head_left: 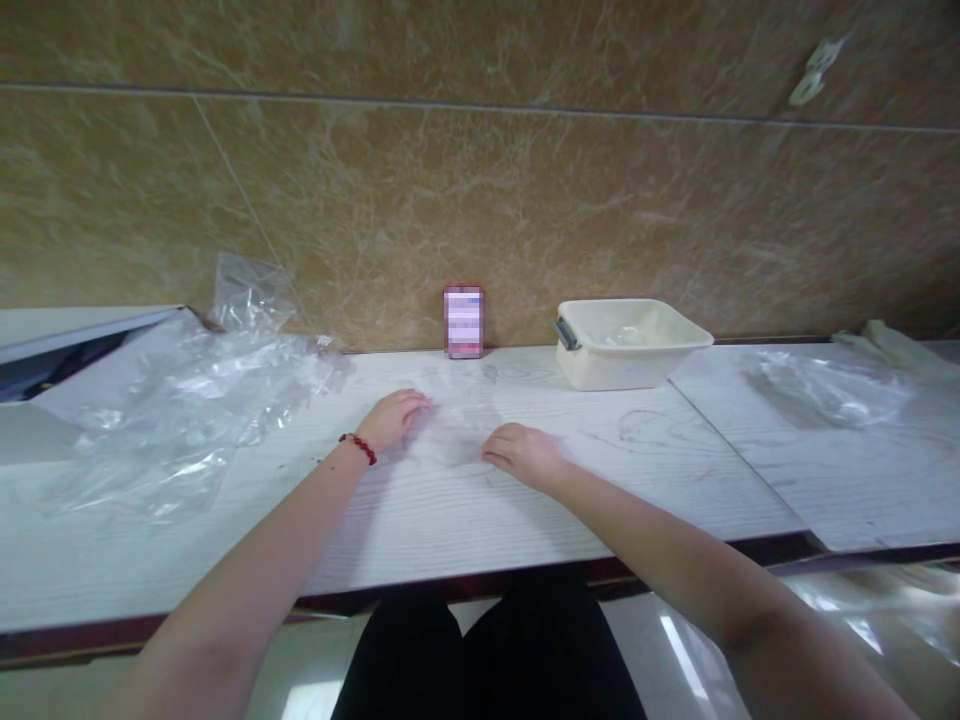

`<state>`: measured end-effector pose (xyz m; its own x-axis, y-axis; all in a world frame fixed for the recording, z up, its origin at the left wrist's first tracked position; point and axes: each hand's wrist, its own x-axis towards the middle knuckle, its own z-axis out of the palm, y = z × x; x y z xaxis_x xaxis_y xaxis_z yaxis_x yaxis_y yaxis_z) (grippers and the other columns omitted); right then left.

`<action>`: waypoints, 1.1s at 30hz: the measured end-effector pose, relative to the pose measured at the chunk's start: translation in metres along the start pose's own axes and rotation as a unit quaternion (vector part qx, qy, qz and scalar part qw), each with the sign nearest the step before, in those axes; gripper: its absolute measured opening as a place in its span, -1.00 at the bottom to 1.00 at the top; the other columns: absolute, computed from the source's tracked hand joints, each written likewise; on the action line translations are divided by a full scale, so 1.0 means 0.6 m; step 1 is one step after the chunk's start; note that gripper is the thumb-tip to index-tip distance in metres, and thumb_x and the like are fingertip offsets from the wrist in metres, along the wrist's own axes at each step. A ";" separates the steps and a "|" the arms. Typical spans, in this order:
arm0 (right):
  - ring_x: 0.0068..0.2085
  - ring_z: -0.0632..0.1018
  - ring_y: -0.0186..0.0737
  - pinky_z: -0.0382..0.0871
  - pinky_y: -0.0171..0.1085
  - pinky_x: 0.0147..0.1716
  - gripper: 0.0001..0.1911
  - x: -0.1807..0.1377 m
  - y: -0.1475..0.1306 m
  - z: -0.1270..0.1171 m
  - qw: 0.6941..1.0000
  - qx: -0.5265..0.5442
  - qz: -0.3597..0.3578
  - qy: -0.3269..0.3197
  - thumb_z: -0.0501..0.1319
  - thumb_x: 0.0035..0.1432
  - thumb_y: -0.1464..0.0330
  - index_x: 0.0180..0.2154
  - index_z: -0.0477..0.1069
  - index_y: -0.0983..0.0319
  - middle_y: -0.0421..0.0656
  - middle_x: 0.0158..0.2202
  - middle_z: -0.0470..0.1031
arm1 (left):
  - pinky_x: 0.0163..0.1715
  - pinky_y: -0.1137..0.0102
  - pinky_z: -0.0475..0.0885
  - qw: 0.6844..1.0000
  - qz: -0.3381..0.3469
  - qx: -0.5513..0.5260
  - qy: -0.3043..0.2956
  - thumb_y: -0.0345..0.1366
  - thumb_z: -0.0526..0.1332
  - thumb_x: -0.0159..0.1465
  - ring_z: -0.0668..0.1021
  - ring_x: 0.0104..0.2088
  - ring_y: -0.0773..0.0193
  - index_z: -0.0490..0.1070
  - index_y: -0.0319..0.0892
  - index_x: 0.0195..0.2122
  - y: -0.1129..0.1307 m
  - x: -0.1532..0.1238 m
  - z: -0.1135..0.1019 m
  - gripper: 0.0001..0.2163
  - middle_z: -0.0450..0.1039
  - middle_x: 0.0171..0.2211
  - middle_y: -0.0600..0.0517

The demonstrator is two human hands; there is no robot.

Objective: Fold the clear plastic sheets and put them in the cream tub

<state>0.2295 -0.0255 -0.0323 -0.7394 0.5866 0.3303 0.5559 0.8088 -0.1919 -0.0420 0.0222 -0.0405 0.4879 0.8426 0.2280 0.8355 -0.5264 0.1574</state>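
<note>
A clear plastic bag (459, 415) lies flat on the white wood-grain table, hard to make out against the surface. At its left edge is my left hand (394, 420), with a dark red bead bracelet on the wrist; its fingers are close together and slightly curled on the film. My right hand (526, 456) pinches the bag's lower right edge, thumb and fingers pressed together. Behind the bag, a phone (463, 322) with a blurred screen leans upright against the wall.
Clear plastic bags (202, 390) spread in a heap at left, over a white box (97, 385). A cream plastic bin (630, 365) with a grey handle stands back right, clear plastic inside. More plastic bags (832, 390) lie far right. The table (450, 540) meets a marbled wall.
</note>
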 end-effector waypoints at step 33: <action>-0.08 0.31 -0.17 0.11 -0.19 -0.08 -0.72 0.044 0.104 0.022 0.951 -0.027 0.307 -0.005 0.07 0.00 0.33 -0.22 0.38 0.24 -0.03 -0.17 0.36 | 0.03 0.00 -0.16 0.980 -0.131 0.046 -0.145 -0.08 -0.26 0.21 -0.09 0.16 0.07 -0.13 -0.10 0.16 0.097 0.004 0.023 -0.51 -0.22 0.19 0.03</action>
<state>0.2395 0.0414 -0.0479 -0.2733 0.9481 0.1624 0.9025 0.3111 -0.2978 0.0114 -0.0051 -0.0439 0.2936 0.9513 -0.0941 0.9545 -0.2864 0.0830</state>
